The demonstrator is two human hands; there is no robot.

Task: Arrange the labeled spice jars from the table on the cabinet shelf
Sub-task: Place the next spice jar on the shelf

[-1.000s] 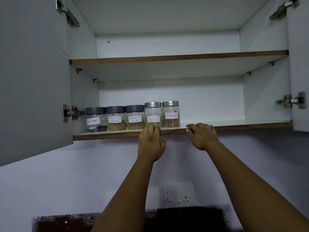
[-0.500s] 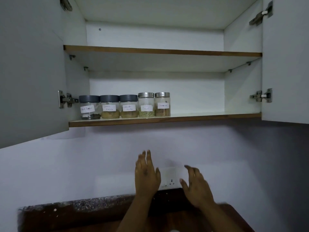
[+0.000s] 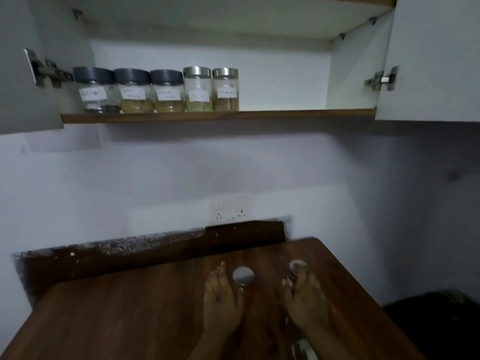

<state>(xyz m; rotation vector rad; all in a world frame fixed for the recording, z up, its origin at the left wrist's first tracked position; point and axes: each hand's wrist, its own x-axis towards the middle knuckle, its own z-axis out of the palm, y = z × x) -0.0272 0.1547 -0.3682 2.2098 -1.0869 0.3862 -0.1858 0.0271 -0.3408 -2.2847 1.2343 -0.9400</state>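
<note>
On the desk (image 3: 130, 307), my left hand (image 3: 222, 300) lies with a released grip just left of one steel-lidded jar (image 3: 243, 275), while my right hand (image 3: 304, 300) curls its fingers against another steel-lidded jar (image 3: 298, 268), its grip unclear through blur.

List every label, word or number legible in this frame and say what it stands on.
None can be read with confidence.
Five spice jars on the cabinet shelf each carry a white handwritten label: three grey-lidded jars and two steel-lidded jars. All are blurred.
Wall socket: no legible marking.
</note>
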